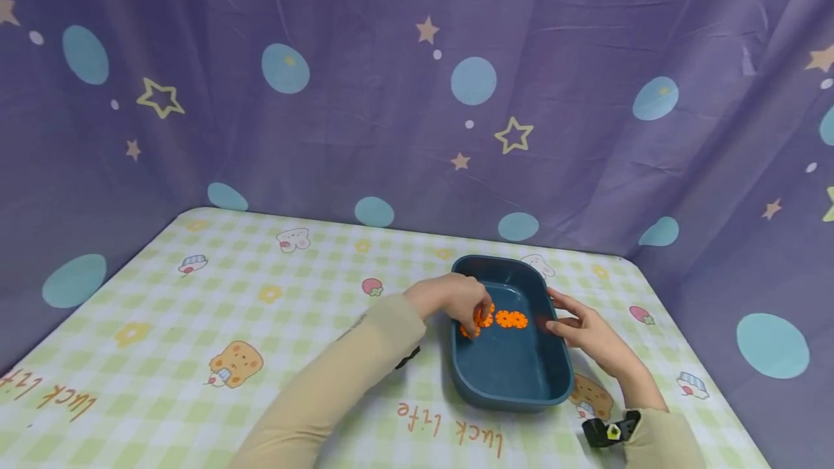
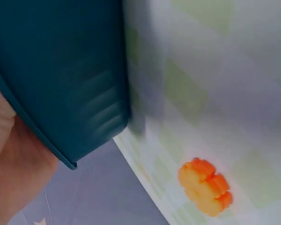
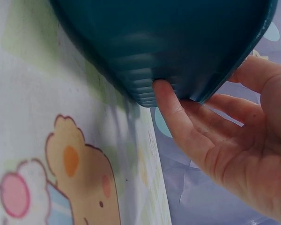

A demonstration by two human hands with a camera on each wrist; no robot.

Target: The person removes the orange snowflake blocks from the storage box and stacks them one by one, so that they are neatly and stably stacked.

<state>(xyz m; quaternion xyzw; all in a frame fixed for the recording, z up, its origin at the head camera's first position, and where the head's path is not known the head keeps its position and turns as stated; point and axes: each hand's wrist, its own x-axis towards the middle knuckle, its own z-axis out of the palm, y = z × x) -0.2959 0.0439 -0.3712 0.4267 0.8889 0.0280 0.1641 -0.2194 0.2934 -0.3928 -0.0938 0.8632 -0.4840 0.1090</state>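
Observation:
A dark teal-blue rectangular bin [image 1: 511,382] with rounded corners stands on the tablecloth. My left hand [image 1: 456,295] reaches over its left rim, fingers bent down, and pinches an orange flower-shaped piece [image 1: 486,315]; the fingers partly cover it. Beside it on the bin floor lie more orange flower pieces [image 1: 511,319]. My right hand [image 1: 589,335] grips the bin's right rim, thumb on the inner side, fingers against the ribbed outer wall [image 3: 140,84]. In the left wrist view, another orange flower-shaped piece [image 2: 205,186] rests on the cloth outside the bin.
A green-and-white checked tablecloth [image 1: 313,324] with printed cartoon figures covers the table. Behind and at both sides hangs a purple curtain [image 1: 365,121] with stars and blue ovals. Black straps [image 1: 612,431] circle the wrists.

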